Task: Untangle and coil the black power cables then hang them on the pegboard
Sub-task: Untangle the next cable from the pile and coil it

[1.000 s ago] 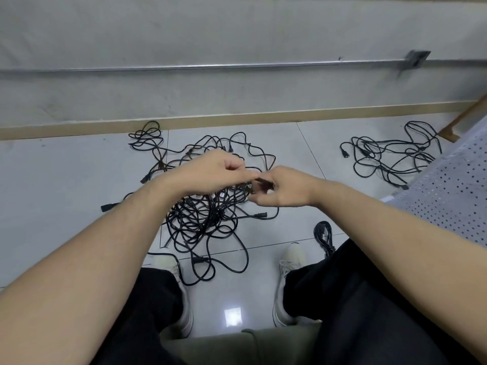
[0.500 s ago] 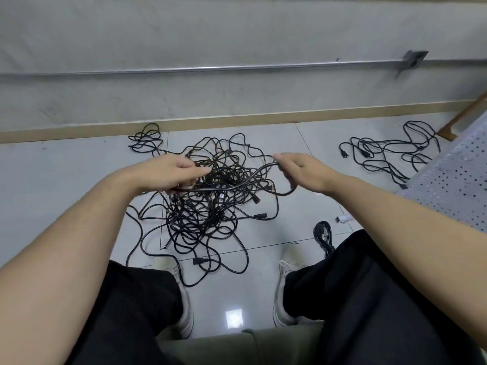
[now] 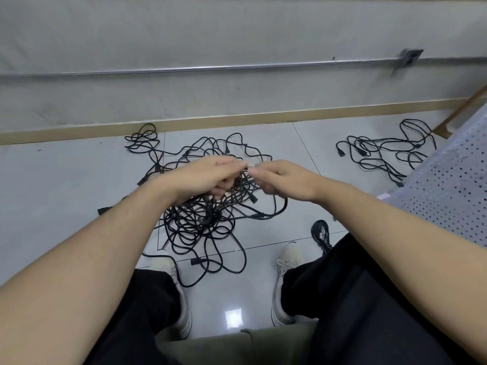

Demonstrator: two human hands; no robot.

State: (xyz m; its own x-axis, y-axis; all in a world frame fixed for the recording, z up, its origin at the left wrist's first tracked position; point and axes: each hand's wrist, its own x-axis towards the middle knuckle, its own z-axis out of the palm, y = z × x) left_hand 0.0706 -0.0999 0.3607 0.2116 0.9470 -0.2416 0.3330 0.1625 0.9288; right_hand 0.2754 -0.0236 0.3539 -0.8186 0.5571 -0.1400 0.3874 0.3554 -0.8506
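Far left on the tiled floor (image 3: 66, 196) a loose plug end (image 3: 103, 210) trails out of the big tangle of black power cables (image 3: 200, 219), which sprawls in front of the person's white shoes (image 3: 181, 299). This is plainly the untangling step: nothing looks coiled from this heap, and nothing hangs on the board.

The left hand (image 3: 203, 177) hovers above the middle of the heap, its fingers (image 3: 226, 164) curled in toward the palm with strands bunched beneath them; it appears to grip cable, though blur hides the exact hold. Just beside it, fingertips nearly meeting, the right hand (image 3: 284, 180) bends its fingers (image 3: 259, 172) as if pinching the same strand; I cannot tell for certain that it has it.

The next move, I'd judge, calls for drawing one cable free of the knot, following it to its plug, without tightening the loops around it.

Further right lies a small bundled cable (image 3: 320, 234) by the right shoe, then a second, looser spread of cables (image 3: 382, 154) near the wall, and at the edge the white perforated pegboard (image 3: 448, 185), leaning, with nothing on it.

No brand, label or writing is readable anywhere.
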